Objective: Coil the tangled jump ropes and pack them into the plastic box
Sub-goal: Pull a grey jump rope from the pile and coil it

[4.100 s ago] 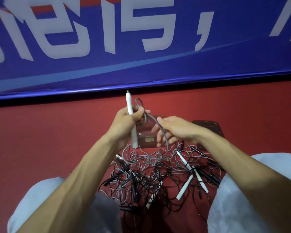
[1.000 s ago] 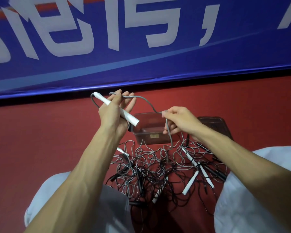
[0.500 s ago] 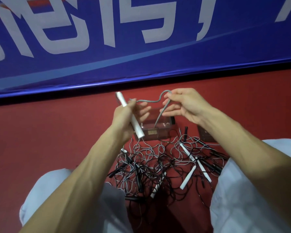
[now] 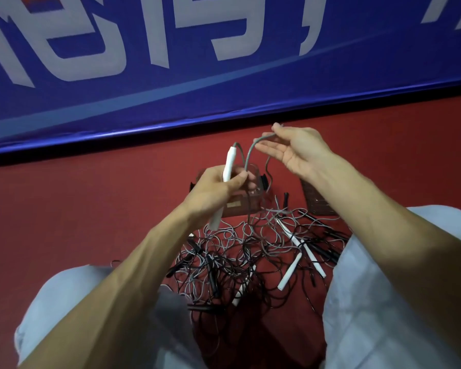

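I see the left hand (image 4: 218, 187) with fingers curled tight round a smooth white handle (image 4: 229, 163), which stands tilted. A rubbery grey cord (image 4: 248, 158) arches from its top to the right hand (image 4: 296, 150), pinched at thumb and forefinger (the other fingers lie loose, palm showing). Below, thin grey and black cords with white and black handles lie in a knotted pile (image 4: 250, 251) on the red floor (image 4: 91, 209). The clear plastic box (image 4: 256, 187) sits just beyond the pile, half hidden by the left hand. The lid (image 4: 317, 201) beside it is partly covered by the right forearm.
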The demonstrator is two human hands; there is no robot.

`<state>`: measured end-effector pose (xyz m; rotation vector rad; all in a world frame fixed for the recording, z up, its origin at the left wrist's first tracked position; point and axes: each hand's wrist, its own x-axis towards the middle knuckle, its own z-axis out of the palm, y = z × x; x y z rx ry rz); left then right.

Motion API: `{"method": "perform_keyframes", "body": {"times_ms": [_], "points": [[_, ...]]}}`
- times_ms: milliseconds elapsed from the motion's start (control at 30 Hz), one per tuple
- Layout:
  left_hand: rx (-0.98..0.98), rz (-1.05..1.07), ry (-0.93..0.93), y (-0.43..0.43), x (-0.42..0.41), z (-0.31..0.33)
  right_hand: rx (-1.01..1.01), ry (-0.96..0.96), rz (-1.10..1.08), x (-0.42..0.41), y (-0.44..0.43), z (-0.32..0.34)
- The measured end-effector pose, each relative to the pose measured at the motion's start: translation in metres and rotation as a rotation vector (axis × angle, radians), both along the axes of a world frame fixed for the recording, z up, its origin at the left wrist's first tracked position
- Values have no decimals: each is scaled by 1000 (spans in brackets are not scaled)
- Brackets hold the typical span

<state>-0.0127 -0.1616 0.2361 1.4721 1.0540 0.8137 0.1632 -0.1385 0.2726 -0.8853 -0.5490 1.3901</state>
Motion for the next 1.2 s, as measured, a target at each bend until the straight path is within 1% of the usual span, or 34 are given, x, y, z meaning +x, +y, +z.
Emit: {"method": "perform_keyframes", "body": {"times_ms": [67, 200, 333, 500, 600, 700, 767, 867, 967, 1000, 1033, 1100, 1133, 1200], "points": [[21, 11, -31, -3, 0, 3, -13, -62, -19, 0, 1, -5], [20, 157, -207, -2, -1, 13, -49, -363, 19, 2, 0, -15], [-62, 281, -414, 7, -12, 24, -36, -589, 173, -5, -3, -19], [-146, 321, -622, 14, -28, 34, 81, -958, 365, -17, -4, -31], [-203, 351, -748, 17, -35, 39, 148, -1092, 548, -25, -6, -40], [-270, 354, -901, 18, -40, 44, 207, -1154, 649, -32, -10, -44], [-300, 351, -975, 18, -42, 46, 243, -1168, 637, -34, -10, -46], [-313, 356, -1067, 18, -45, 48, 243, -1176, 614, -34, -11, -46], [-286, 377, -1117, 19, -49, 49, 272, -1301, 565, -33, -9, -46], [-271, 389, -1125, 20, -50, 48, 279, -1305, 549, -32, -9, -44], [-257, 403, -1129, 21, -50, 48, 280, -1274, 535, -31, -10, -41], [-227, 433, -1110, 23, -50, 45, 271, -1138, 497, -31, -11, -33], [-211, 447, -1076, 25, -50, 42, 266, -1085, 471, -31, -12, -28], [-180, 465, -948, 29, -48, 36, 283, -1019, 404, -30, -14, -18]]}}
